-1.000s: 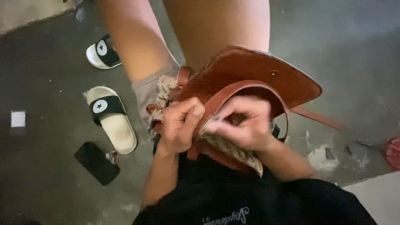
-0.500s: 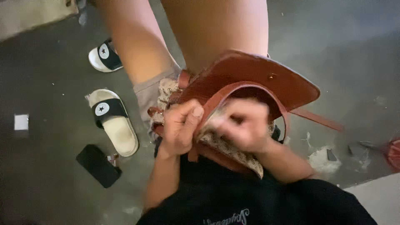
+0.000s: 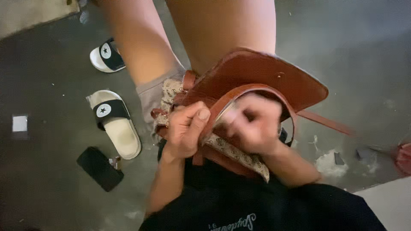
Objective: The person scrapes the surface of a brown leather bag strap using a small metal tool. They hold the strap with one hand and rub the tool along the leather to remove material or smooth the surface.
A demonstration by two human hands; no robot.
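A brown leather bag (image 3: 257, 77) rests on the person's lap, its flap thrown open and pointing away from the body, with a patterned cloth lining (image 3: 233, 149) showing along its near edge. The left hand (image 3: 185, 130) is curled tight around the bag's near rim, thumb on top. The right hand (image 3: 252, 126) sits just beside it at the bag's mouth, blurred, so I cannot tell whether its fingers grip anything. On the grey floor (image 3: 51, 192) to the left lie two white sandals (image 3: 115, 124) with black straps, and near them a black case (image 3: 99, 168)
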